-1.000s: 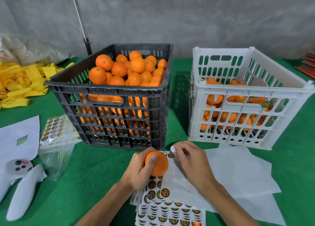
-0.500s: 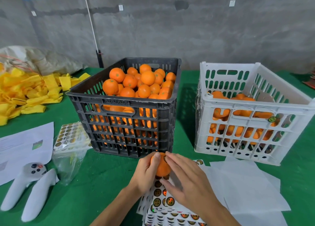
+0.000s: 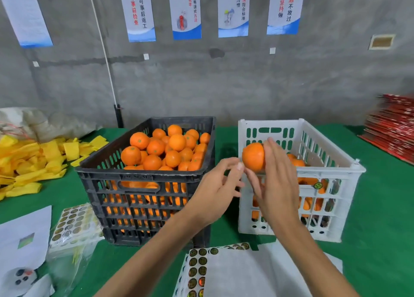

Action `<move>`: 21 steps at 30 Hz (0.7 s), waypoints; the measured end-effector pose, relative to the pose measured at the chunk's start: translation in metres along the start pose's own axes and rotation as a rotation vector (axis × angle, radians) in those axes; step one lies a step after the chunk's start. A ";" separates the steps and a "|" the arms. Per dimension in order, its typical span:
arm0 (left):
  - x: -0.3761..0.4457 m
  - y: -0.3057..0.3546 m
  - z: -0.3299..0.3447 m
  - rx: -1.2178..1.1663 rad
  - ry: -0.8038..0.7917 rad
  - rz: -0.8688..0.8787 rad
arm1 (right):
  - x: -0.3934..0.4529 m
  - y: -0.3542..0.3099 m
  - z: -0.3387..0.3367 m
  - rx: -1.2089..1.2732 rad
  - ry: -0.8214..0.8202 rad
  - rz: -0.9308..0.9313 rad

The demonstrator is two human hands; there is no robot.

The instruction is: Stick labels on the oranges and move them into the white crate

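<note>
Two bare forearms entered the head view from the 6 o'clock edge, one from about 7 o'clock and the other from about 5 o'clock. No sleeve covered either arm as far as the frame showed them. The left hand (image 3: 215, 191) and the right hand (image 3: 276, 184) were both bare. The fingers were slim, with short, pale nails; one nail showed plainly on the left thumb (image 3: 240, 166). Motion blur softened the finer detail of both hands.
</note>
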State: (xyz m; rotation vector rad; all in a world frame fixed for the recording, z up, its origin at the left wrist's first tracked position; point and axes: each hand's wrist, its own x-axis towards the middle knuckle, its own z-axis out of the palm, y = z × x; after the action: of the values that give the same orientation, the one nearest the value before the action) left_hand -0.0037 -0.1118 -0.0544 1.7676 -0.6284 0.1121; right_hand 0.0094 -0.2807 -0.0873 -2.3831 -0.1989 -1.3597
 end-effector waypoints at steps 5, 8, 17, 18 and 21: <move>0.016 0.001 -0.029 0.346 0.047 0.274 | 0.040 0.027 0.012 -0.117 -0.121 0.016; 0.035 -0.012 -0.063 0.601 0.149 0.321 | 0.044 0.006 0.029 -0.036 -0.170 -0.037; 0.104 -0.047 -0.206 1.256 0.079 -0.730 | 0.017 -0.084 0.085 0.617 -0.205 -0.073; 0.105 -0.054 -0.216 1.273 0.079 -0.775 | 0.015 -0.086 0.089 0.640 -0.149 -0.052; 0.108 -0.073 -0.239 1.329 0.113 -0.765 | 0.014 -0.090 0.097 0.733 -0.076 0.005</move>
State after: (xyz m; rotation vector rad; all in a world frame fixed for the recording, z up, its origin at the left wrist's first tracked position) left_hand 0.1805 0.0822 -0.0040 3.1173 0.4015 0.0994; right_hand 0.0661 -0.1605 -0.0954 -1.8059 -0.5968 -0.9622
